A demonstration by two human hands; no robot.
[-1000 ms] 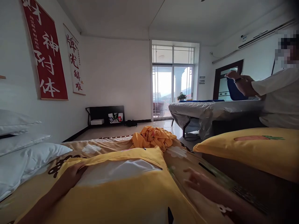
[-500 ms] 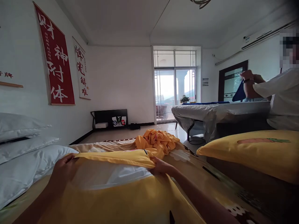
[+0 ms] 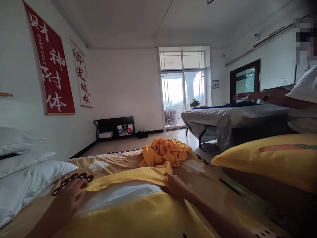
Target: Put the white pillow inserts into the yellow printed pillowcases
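A yellow pillowcase [image 3: 138, 215] lies in front of me on the bed, with a white pillow [image 3: 116, 195] showing in its open end. My left hand [image 3: 70, 195] rests at the left corner of the opening, fingers curled onto the cloth edge. My right hand [image 3: 176, 185] pinches the upper flap of the pillowcase at the right corner. A crumpled orange-yellow cloth [image 3: 164, 152] sits further along the patterned bedsheet [image 3: 109, 163].
White pillows [image 3: 27, 178] are stacked at the left by the wall. A filled yellow pillow [image 3: 269, 160] lies at the right. Another person [image 3: 300, 99] at the far right reaches over a grey bed [image 3: 230, 115] with blue cloth on it.
My left hand has slid slightly down and right along the pillowcase opening, while my right hand still holds the flap. The other person has lowered the blue cloth onto the far bed.
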